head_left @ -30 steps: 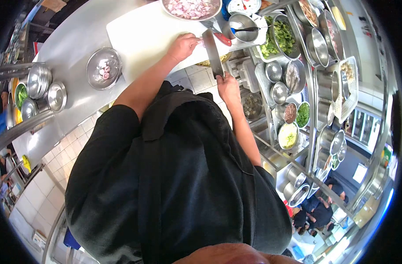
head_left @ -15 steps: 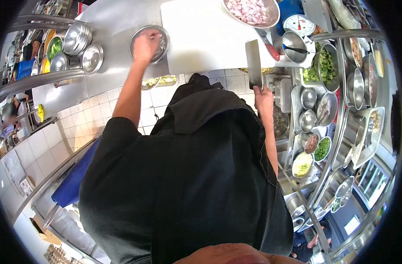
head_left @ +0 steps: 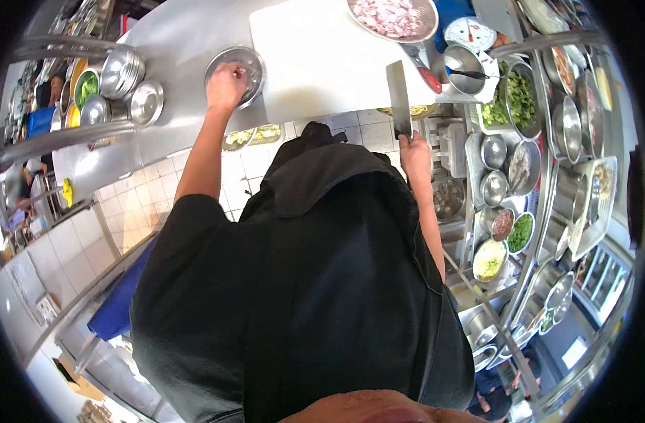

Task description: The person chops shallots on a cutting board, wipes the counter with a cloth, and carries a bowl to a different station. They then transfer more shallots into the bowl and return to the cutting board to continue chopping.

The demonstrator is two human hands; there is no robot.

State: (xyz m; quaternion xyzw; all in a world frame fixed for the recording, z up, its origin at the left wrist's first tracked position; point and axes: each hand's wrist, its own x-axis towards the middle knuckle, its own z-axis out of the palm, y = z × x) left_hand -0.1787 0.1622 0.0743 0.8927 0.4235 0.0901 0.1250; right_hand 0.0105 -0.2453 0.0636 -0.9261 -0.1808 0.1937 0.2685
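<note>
Your left hand (head_left: 225, 86) is down in the metal bowl (head_left: 257, 75), left of the white board (head_left: 305, 60), fingers curled, though what they pinch I can't tell. Your right hand (head_left: 415, 151) grips the cleaver (head_left: 398, 92) by its handle, blade across the board's near edge.

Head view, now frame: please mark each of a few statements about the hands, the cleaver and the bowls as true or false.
1. The left hand is inside the steel bowl beside the cutting board. True.
2. The right hand grips a red handle. False: it holds the cleaver by its handle.
3. Chopped pink-and-white pieces fill a metal bowl near the far right corner of the board. True.
4. The dial scale stands left of the cutting board. False: it is on the right side, beyond the board.
</note>
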